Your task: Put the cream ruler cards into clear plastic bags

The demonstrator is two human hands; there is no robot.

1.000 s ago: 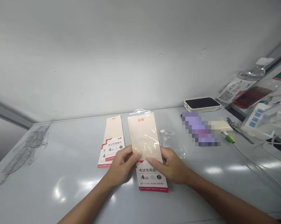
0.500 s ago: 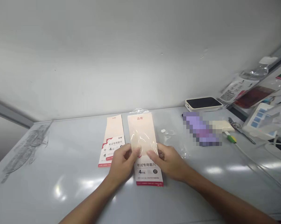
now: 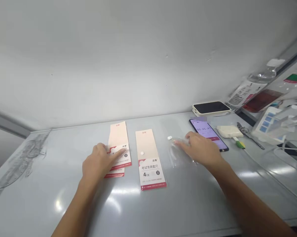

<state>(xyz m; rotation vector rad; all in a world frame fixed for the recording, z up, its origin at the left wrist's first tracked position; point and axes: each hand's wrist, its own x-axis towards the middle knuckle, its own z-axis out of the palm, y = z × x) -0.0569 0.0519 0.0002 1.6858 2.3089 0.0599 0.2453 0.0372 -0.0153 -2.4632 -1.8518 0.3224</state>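
My left hand [image 3: 97, 163] rests over the left pile of printed paper cards [image 3: 117, 133], its thumb stretched across the upper card and its fingers apart from the thumb at the pile's left edge. Under my right hand [image 3: 200, 148] lie clear plastic sleeves [image 3: 176, 156]; thumb and fingertips touch them, spread apart. Between the hands lies a pale card with a white and red lower panel [image 3: 148, 144], apparently inside a clear sleeve. A small white round spot [image 3: 142, 153] shows on it. Another white round piece [image 3: 170, 138] is at the top of the loose sleeves.
At right lie a phone with a lit timer [image 3: 209, 133], a white-edged phone [image 3: 211, 107], a cream charging case [image 3: 229, 131] with a cable [image 3: 262, 166], and a metal tool [image 3: 252, 138]. Bottles [image 3: 254, 85] lean by the side rail. A wall [image 3: 138, 65] closes the back.
Both hands let go of the sleeved card, which now lies flat between them. My left hand moved left onto the card pile; my right hand moved right onto the clear sleeves.
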